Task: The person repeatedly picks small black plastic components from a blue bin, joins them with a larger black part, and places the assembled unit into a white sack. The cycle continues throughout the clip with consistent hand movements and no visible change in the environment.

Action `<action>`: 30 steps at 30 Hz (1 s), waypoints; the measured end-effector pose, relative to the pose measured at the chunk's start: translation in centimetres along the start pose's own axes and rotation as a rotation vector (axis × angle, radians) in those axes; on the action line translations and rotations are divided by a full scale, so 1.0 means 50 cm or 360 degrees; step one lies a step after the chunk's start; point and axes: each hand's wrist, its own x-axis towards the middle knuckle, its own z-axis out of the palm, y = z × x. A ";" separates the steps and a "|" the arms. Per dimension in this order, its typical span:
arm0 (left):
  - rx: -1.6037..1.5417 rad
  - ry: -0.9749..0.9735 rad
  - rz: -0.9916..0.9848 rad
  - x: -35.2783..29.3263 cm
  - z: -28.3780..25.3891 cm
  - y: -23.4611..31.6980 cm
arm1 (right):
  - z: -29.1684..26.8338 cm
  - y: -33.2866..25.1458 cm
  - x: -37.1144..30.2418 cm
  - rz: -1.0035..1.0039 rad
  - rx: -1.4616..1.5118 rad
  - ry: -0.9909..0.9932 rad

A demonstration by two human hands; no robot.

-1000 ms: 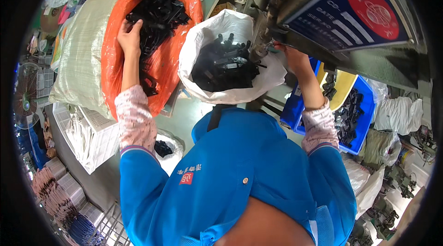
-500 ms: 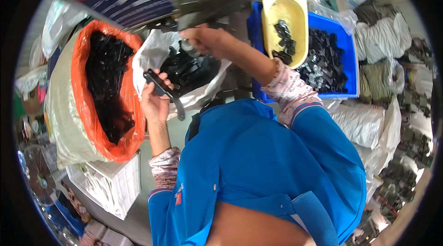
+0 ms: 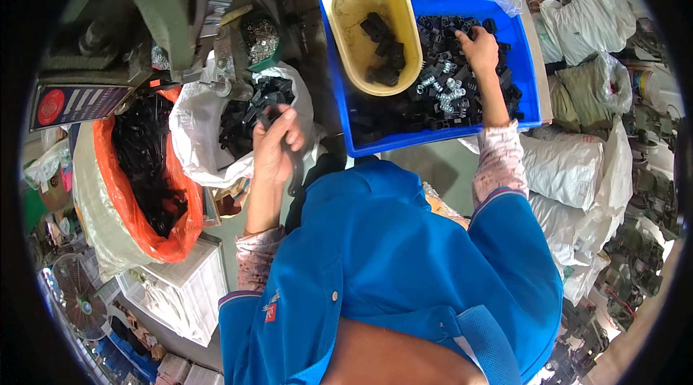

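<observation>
Right hand [image 3: 482, 54], black parts [image 3: 442, 53] beneath, blue bin [image 3: 530, 76] around.

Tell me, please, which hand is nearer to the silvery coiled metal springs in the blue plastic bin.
The right hand: it is just beyond the silvery springs, at small black parts. The left hand is well to their left, by the white open-mouthed sack.

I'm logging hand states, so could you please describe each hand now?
Left hand: closed on a black part.
Right hand: at black pieces in the blue bin; whether it holds one cannot be told.
</observation>
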 end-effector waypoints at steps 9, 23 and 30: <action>0.0230 -0.0297 -0.0439 0.020 0.206 -0.100 | -0.185 -0.032 -0.115 -0.0240 0.1573 -0.0906; -0.0044 -0.0120 -0.0756 -0.021 0.204 -0.159 | -0.140 0.083 -0.241 -0.0527 0.0735 -0.0433; 0.0257 -0.0143 -0.0234 -0.018 0.201 -0.196 | -0.065 0.014 -0.208 -0.1172 0.0545 -0.0496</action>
